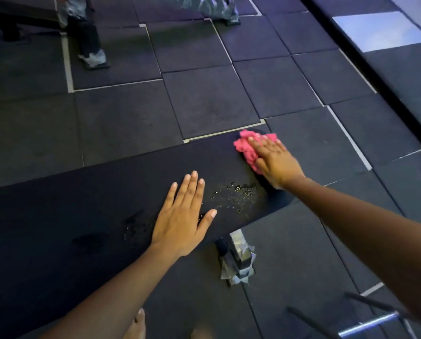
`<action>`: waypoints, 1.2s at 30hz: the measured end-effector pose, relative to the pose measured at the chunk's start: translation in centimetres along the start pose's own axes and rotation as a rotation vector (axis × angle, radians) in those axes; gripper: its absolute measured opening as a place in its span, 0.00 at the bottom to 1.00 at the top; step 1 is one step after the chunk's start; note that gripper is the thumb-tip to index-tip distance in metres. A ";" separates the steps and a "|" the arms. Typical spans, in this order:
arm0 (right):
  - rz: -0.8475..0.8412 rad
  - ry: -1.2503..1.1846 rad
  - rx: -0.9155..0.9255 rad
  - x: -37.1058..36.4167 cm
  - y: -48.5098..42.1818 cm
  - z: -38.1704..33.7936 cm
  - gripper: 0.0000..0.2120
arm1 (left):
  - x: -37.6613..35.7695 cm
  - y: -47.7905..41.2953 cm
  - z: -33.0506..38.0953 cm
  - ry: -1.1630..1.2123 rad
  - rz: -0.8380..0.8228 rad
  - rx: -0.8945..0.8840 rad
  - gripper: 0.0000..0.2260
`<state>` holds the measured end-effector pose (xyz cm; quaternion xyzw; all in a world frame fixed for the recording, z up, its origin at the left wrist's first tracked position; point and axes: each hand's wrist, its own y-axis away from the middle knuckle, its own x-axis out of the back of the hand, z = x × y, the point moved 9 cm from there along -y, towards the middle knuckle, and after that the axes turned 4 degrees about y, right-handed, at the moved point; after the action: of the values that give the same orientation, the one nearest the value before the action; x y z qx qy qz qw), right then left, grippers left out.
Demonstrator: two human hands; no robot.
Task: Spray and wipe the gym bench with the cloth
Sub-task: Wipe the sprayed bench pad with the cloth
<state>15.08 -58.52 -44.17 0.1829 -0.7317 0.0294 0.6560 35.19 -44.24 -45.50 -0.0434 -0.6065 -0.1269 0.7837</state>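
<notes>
We're in the wipe step: right hand [274, 160] flat, pressing the pink cloth [247, 148] at the bench [82, 204] far end. Left hand [182, 216] open, bracing the pad. Droplets [238, 194] between them, probably spray; next pass sweeps back over them.

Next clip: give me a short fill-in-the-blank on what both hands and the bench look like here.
1. The right hand presses a cloth whose colour is ____.
2. The left hand lies flat on the bench, holding ____.
3. The spray droplets sit ____ the two hands.

Missing words: pink; nothing; between
</notes>
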 end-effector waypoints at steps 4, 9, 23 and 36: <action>0.059 -0.046 -0.225 0.6 0.2 1.5 0.26 | -0.1 -0.1 0.2 -0.008 -0.008 0.017 0.32; 0.076 -0.163 -0.156 -0.4 2.0 0.9 0.26 | 0.0 -0.1 0.3 -0.034 -0.021 0.016 0.31; 0.182 -0.160 -0.337 -2.1 8.0 -5.0 0.31 | 0.0 0.0 0.1 0.010 0.009 0.021 0.31; 0.176 -0.147 -0.105 -2.2 10.8 -3.7 0.26 | -0.1 0.3 -0.1 0.047 0.003 -0.022 0.30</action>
<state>15.49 -46.93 -43.67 0.0850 -0.7915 0.0348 0.6042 35.29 -43.99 -45.54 -0.0501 -0.5865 -0.1335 0.7973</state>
